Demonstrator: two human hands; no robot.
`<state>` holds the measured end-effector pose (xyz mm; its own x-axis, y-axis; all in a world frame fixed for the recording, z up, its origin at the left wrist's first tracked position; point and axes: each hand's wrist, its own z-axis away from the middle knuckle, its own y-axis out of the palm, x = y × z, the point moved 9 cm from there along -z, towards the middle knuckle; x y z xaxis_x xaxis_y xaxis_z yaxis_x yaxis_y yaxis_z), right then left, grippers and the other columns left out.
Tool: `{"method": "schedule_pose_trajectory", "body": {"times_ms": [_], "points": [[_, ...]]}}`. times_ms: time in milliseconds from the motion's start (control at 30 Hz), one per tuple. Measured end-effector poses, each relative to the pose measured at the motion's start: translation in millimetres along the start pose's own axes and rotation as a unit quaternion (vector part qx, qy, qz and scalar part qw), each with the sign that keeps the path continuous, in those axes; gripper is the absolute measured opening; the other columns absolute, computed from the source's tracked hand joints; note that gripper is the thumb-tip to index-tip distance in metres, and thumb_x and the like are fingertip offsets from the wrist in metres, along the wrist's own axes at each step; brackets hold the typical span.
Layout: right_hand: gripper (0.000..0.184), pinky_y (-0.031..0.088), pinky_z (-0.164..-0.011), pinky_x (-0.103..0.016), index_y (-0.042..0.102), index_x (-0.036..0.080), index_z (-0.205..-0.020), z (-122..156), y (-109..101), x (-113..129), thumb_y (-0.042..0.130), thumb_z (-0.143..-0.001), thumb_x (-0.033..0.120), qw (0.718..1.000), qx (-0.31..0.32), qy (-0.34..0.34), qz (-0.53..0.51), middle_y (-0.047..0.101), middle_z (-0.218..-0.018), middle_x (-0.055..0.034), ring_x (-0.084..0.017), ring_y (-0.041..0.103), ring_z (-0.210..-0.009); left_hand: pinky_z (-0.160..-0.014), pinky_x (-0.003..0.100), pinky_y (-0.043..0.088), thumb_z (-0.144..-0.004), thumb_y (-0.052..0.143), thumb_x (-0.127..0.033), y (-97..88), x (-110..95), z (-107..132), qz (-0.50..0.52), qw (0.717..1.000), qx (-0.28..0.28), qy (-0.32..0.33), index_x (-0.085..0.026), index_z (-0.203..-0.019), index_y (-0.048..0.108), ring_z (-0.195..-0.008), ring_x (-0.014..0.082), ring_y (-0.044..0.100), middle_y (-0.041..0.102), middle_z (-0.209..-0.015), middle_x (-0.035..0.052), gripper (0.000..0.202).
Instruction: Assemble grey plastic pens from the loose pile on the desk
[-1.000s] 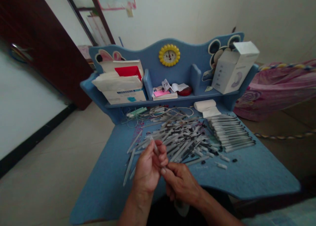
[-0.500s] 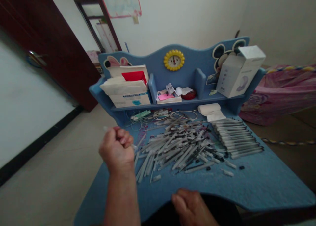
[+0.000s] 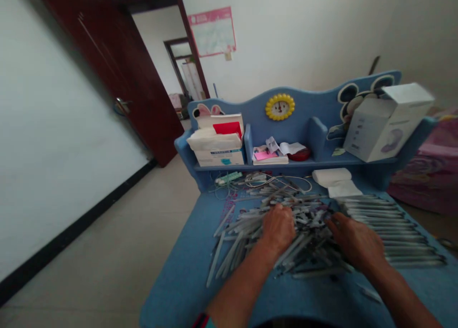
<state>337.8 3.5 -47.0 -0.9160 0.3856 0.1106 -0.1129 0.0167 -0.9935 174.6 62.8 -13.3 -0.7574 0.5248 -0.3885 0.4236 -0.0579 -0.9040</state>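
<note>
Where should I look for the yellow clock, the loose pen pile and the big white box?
Yellow clock point(image 3: 280, 108): head view, middle of its dial.
Loose pen pile point(image 3: 299, 244): head view, pens near its middle.
Big white box point(image 3: 385, 130): head view, printed side.

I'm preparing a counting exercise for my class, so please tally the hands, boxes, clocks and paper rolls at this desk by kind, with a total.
Hands: 2 (left hand, right hand)
Boxes: 2 (box with papers, white box)
Clocks: 1 (yellow-rimmed clock)
Paper rolls: 1 (white paper roll)
Total: 6
</note>
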Motion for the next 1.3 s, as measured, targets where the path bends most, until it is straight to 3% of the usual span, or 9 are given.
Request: {"method": "schedule_pose_trajectory", "body": {"times_ms": [167, 300, 400, 567, 733, 900, 1067, 1167, 1300], "points": [[0.033, 0.041, -0.058, -0.035, 0.058, 0.023, -0.094, -9, 9, -1, 0.03, -0.089, 0.041, 1.0, 0.0, -0.003, 0.006, 0.069, -0.083, -0.009, -0.03, 0.065, -0.077, -0.078, 0.038, 0.041, -0.078, 0.046, -0.02, 9.0, -10, -1, -0.071, 0.997, 0.012, 0.03, -0.014, -0.086, 0.063, -0.093, 0.0273, 0.053, 0.059, -0.096, 0.0132, 0.02], [0.034, 0.041, -0.057, -0.034, 0.059, 0.023, -0.092, -14, 14, -3, 0.031, -0.088, 0.042, 1.0, -0.011, -0.006, -0.003, 0.068, -0.088, -0.0085, -0.028, 0.066, -0.077, -0.08, 0.032, 0.042, -0.082, 0.046, -0.029, 5.4, 6, -9, -0.1, 0.994, 0.022, 0.048, -0.016, -0.087, 0.061, -0.091, 0.0208, 0.054, 0.059, -0.094, 0.0084, 0.02], [0.034, 0.041, -0.055, -0.033, 0.06, 0.024, -0.092, -16, 14, -6, 0.032, -0.087, 0.043, 0.999, -0.02, -0.007, -0.028, 0.068, -0.089, -0.0076, -0.027, 0.066, -0.074, -0.079, 0.027, 0.043, -0.085, 0.044, -0.029, -5.2, 42, -27, -0.138, 0.99, 0.031, 0.004, -0.018, -0.087, 0.061, -0.09, 0.017, 0.056, 0.06, -0.093, 0.0061, 0.021], [0.033, 0.042, -0.051, -0.031, 0.062, 0.026, -0.086, -13, 10, -9, 0.036, -0.084, 0.047, 0.997, -0.054, -0.005, -0.059, 0.07, -0.078, -0.0064, -0.026, 0.067, -0.066, -0.076, 0.032, 0.045, -0.085, 0.042, -0.019, -26.4, 114, -73, -0.194, 0.977, 0.033, -0.079, -0.012, -0.091, 0.063, -0.091, 0.0229, 0.059, 0.061, -0.095, 0.014, 0.023], [0.031, 0.045, -0.053, -0.03, 0.063, 0.026, -0.09, -5, 9, -4, 0.04, -0.081, 0.045, 0.988, -0.11, -0.037, -0.1, 0.071, -0.08, -0.0053, -0.024, 0.067, -0.065, -0.079, 0.037, 0.047, -0.085, 0.051, -0.023, -19.6, 157, -110, -0.226, 0.966, 0.07, -0.106, -0.011, -0.104, 0.058, -0.096, 0.0228, 0.057, 0.058, -0.106, 0.0131, 0.024], [0.031, 0.046, -0.048, -0.028, 0.064, 0.028, -0.085, -9, 24, -5, 0.042, -0.079, 0.049, 0.985, -0.071, -0.061, -0.146, 0.072, -0.079, -0.002, -0.022, 0.068, -0.062, -0.079, 0.04, 0.048, -0.085, 0.052, -0.03, -2.4, 164, -125, -0.217, 0.965, 0.112, -0.098, -0.014, -0.114, 0.051, -0.095, 0.0205, 0.056, 0.054, -0.114, 0.0098, 0.033], [0.029, 0.047, -0.048, -0.026, 0.065, 0.029, -0.086, -8, 28, -6, 0.045, -0.078, 0.049, 0.98, -0.073, -0.072, -0.168, 0.072, -0.071, -0.002, -0.022, 0.067, -0.059, -0.079, 0.041, 0.048, -0.085, 0.052, -0.031, -4.8, 160, -126, -0.162, 0.971, 0.137, -0.107, -0.014, -0.114, 0.051, -0.095, 0.0204, 0.056, 0.053, -0.114, 0.0096, 0.033], [0.028, 0.047, -0.049, -0.026, 0.065, 0.029, -0.086, -5, 23, -4, 0.046, -0.078, 0.049, 0.974, -0.076, -0.07, -0.202, 0.072, -0.075, -0.002, -0.022, 0.068, -0.062, -0.079, 0.037, 0.047, -0.082, 0.056, -0.027, -12.2, 150, -114, -0.093, 0.978, 0.156, -0.102, -0.013, -0.102, 0.059, -0.095, 0.0219, 0.057, 0.06, -0.104, 0.0091, 0.024], [0.031, 0.045, -0.05, -0.024, 0.065, 0.026, -0.083, -2, 6, 8, 0.046, -0.079, 0.05, 0.956, -0.054, -0.061, -0.28, 0.07, -0.071, -0.0022, -0.02, 0.066, -0.062, -0.065, 0.024, 0.045, -0.071, 0.062, -0.023, -16.2, 121, -75, 0.05, 0.972, 0.219, -0.074, -0.014, -0.082, 0.067, -0.078, 0.0177, 0.061, 0.067, -0.078, 0.0022, 0.015]]}}
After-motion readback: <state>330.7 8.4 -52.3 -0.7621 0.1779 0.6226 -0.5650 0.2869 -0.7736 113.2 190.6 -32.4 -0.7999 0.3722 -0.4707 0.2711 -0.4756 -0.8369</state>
